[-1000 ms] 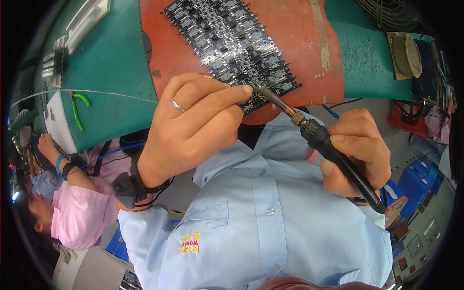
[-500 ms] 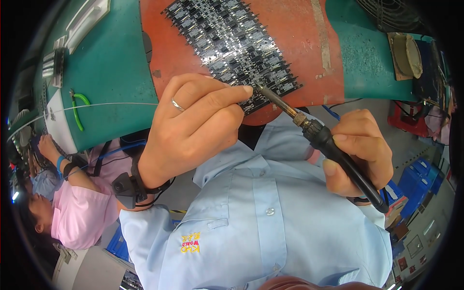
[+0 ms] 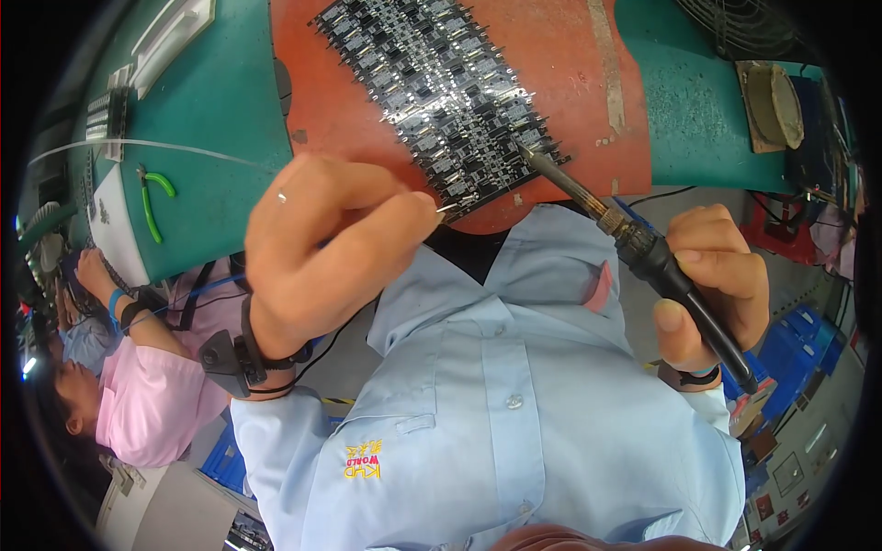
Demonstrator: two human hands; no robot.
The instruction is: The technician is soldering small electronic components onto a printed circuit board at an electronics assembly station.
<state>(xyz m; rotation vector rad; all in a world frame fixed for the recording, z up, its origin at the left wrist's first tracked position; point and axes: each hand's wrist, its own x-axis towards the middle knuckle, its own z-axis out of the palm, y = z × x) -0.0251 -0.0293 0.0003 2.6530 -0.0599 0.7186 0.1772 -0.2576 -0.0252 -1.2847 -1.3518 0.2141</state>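
A dark panel of several joined circuit boards (image 3: 457, 96) lies on an orange mat (image 3: 574, 69). My right hand (image 3: 721, 266) is closed around the black handle of a soldering iron (image 3: 654, 264), whose metal tip points up and left over the panel's lower right part. I cannot tell whether the tip touches it. Pinched between the thumb and finger of my left hand (image 3: 335, 243) is a thin solder wire (image 3: 188, 150). Its short end sticks out by the panel's lower left corner, and the rest trails away left. A ring and a black wrist strap are on this arm.
Green-handled cutters (image 3: 152, 207) lie on the green table mat (image 3: 207, 110) at left, near a white tray (image 3: 170, 41). A spool (image 3: 781, 106) stands at far right, below a fan grille (image 3: 740, 23). A co-worker in a pink sleeve (image 3: 152, 399) sits at left.
My left hand has moved left and slightly down with the solder wire, away from the iron's tip. My right hand and the soldering iron have shifted right, the tip going slightly up.
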